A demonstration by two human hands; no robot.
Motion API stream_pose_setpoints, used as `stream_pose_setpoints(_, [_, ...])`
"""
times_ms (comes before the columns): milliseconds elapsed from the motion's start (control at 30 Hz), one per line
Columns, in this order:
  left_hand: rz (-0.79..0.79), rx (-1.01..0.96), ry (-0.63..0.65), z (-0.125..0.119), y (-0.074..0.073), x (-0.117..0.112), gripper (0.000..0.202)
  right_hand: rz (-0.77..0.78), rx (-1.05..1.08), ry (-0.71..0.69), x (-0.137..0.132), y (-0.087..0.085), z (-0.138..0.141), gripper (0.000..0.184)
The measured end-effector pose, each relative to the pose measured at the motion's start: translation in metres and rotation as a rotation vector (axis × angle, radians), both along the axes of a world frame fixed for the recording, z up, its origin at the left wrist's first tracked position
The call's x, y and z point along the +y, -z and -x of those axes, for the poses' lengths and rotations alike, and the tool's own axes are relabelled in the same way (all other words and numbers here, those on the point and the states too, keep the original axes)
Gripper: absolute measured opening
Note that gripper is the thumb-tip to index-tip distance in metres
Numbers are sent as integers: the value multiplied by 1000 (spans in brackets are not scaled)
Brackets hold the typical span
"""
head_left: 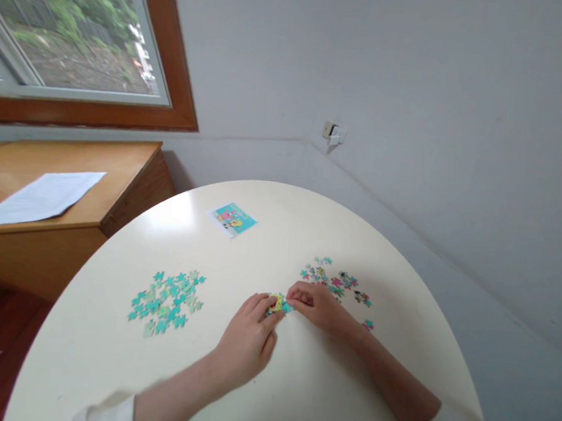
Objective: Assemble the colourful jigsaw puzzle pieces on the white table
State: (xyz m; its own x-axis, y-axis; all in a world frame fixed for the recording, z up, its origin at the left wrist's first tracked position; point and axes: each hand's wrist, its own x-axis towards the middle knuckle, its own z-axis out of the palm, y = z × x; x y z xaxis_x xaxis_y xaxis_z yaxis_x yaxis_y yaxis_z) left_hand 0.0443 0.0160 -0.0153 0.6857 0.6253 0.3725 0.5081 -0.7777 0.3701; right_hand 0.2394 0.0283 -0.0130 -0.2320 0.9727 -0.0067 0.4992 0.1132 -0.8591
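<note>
A small joined cluster of yellow and turquoise jigsaw puzzle pieces [276,303] lies on the round cream table [309,226]. My left hand [246,337] grips its left side, fingers along the far edge and thumb at the near edge. At the cluster's right side, my right hand [319,307] has its fingertips pinched on a jigsaw piece, mostly hidden by the fingers. Loose pink, teal and dark jigsaw pieces [337,282] lie just beyond and around my right hand. A spread of turquoise and pale green jigsaw pieces [167,302] rests to the left.
A colourful picture card [234,220] lies toward the table's far side. At left stands a wooden cabinet [131,189] with a white sheet [43,195] on it, below a wood-framed window [169,52]. An outlet with a plug [334,133] is on the wall.
</note>
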Motion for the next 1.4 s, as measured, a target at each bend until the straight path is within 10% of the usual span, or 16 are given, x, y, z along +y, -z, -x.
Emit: stream_pose_setpoints(1400, [-8,13,-2,1,3,0,40,29,-150,68,0,-13,10,11])
